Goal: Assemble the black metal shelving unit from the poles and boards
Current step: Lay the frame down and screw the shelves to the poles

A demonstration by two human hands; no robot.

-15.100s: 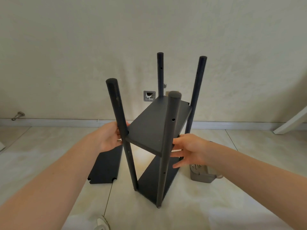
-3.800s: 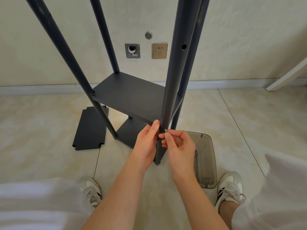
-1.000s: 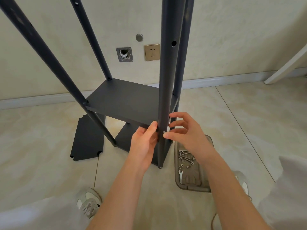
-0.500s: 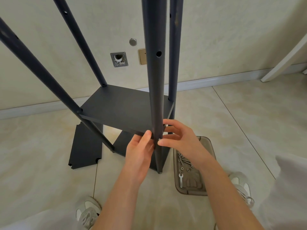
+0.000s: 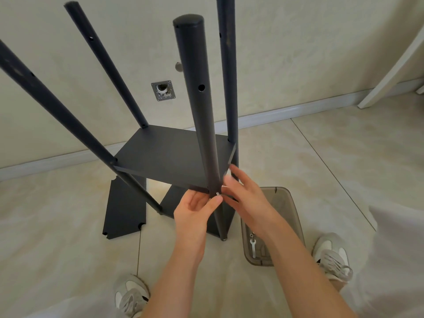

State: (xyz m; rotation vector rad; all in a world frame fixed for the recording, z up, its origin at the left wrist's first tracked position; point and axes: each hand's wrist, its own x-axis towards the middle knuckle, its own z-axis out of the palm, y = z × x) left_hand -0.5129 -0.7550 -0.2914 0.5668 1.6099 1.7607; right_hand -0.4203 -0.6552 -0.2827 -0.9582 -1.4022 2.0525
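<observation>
The black shelving unit stands on the floor with four poles upright. Its middle board (image 5: 169,154) sits between them, above the bottom board (image 5: 171,204). My left hand (image 5: 195,212) grips the near front pole (image 5: 202,115) where the middle board's corner meets it, thumb on the front and fingers behind. My right hand (image 5: 244,199) is at the same joint from the right. Its thumb and forefinger pinch a small silvery screw (image 5: 217,193) sticking out of the pole, and its other fingers are spread.
A loose black board (image 5: 124,210) lies flat on the tiles left of the unit. A translucent grey tray (image 5: 289,216) with a small wrench and screws sits right of the front pole. My two shoes are near the bottom edge. The wall and skirting stand close behind.
My view has risen, so the pole tops now show. Both hands stay at the front pole's joint. The right hand's fingers have shifted round the screw.
</observation>
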